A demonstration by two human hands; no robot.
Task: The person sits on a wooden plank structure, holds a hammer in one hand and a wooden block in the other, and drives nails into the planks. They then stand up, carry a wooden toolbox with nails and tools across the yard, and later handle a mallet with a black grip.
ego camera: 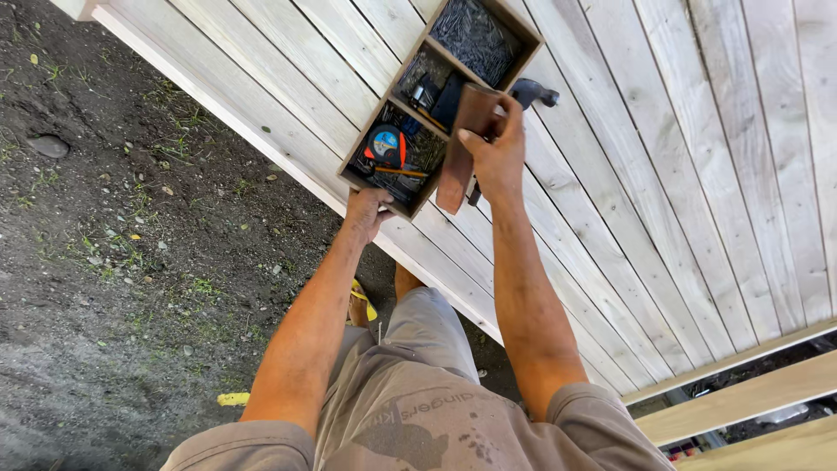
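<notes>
1. We look down on a deck of pale planks (680, 174) that runs from the far left to the near right, with dark soil and sparse grass (113, 262) to its left.
2. A long wooden tool tray (353, 167) with three compartments lies on the planks near their left edge, set at a slant.
3. The far compartment holds a heap of dark nails (475, 35). The middle one holds small dark items that we cannot identify. The near one holds a tape measure (386, 146) with a black and orange case and a blue disc on top, lying among more nails, with a pencil (403, 173) just beside it.
4. Our left hand (364, 212) grips the near end of the tray; its fingers curl over that wall and close on it, the thumb hidden from us.
5. Our right hand (495, 148) sits at the tray's right side, folded around a flat reddish-brown piece of wood (462, 148) that stands along the tray's right wall, the thumb pressed on its face.
6. A hammer (532, 90) with a dark head shows just beyond the right hand, its handle passing under that hand and coming out on the near side; whether the fingers clasp it too we cannot tell.
7. Nearer to us are grey shorts (418, 410) and a foot in a yellow sandal (360, 305) on the soil below the deck's edge.
</notes>
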